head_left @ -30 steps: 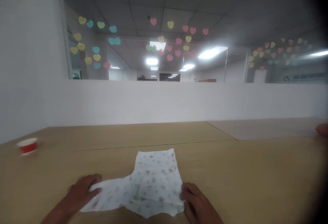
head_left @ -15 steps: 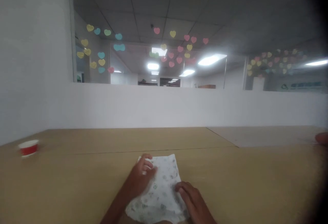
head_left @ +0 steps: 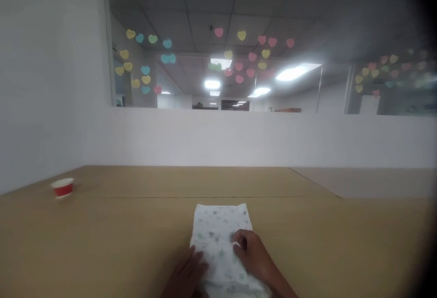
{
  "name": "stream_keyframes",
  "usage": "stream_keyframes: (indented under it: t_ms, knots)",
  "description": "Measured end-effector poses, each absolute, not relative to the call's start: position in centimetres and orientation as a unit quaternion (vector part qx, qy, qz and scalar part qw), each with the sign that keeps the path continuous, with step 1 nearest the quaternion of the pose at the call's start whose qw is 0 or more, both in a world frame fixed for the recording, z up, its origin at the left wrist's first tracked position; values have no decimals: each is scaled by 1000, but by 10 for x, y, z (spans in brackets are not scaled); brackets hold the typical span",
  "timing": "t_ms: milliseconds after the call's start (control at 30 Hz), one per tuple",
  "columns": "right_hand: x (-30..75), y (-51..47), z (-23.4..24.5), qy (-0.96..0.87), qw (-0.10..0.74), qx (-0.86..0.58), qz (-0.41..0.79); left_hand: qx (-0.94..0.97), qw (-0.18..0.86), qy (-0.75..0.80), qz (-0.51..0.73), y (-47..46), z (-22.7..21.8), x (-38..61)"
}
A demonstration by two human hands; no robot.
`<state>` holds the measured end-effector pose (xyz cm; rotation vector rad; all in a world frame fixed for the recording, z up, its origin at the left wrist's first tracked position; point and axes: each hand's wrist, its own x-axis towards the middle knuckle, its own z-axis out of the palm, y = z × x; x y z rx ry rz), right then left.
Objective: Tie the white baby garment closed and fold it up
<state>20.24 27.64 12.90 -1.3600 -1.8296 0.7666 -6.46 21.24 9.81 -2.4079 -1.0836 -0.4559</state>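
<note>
Two hands now rest on the white, green-printed cloth point(head_left: 220, 236), folded into a narrow rectangle on the tan wooden table point(head_left: 119, 234); a second ago its left flap lay spread; our left hand point(head_left: 187, 274) lies flat at its left edge, fingers together; our right hand point(head_left: 251, 255) presses it, fingers bent; whether they pinch, we cannot tell.

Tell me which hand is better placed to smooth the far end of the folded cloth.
Probably the right: the right hand lies on top of the cloth, farther forward; the left hand sits at its near left edge.
</note>
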Motion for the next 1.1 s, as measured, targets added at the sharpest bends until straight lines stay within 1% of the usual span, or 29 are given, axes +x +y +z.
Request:
stream_keyframes:
  t_ms: [67,167,300,433,533,600,667,733,767,833,933,1033,1100]
  knots:
    - [204,277,132,-702,379,-530,288,-881,195,-403,-155,209,105,-61]
    - [207,276,135,-701,380,-529,291,-884,158,-417,-139,205,109,-61]
    - [210,274,127,-701,380,-533,282,-881,193,-409,-135,205,106,-62]
    - [213,272,114,-745,388,-516,166,-868,245,-398,-167,204,108,-59]
    - [216,264,116,-787,392,-467,93,-867,233,-388,-209,199,110,-58]
    - [217,253,126,-820,339,-454,83,-864,215,-395,-228,197,112,-59]
    - [217,240,140,-854,245,-446,108,-866,204,-398,-225,197,115,-58]
    - [216,228,154,-874,162,-437,139,-880,167,-401,-191,199,120,-53]
    - [216,223,160,-877,141,-436,147,-888,135,-406,-168,202,122,-49]
    - [214,217,167,-875,126,-443,149,-892,70,-424,-140,209,126,-39]
    - [211,215,170,-869,117,-454,160,-895,25,-421,-143,225,124,-23]
    - [211,218,164,-863,125,-463,157,-897,33,-422,-131,238,115,-15]
    - [215,223,156,-857,129,-476,147,-894,62,-428,-121,241,112,-15]
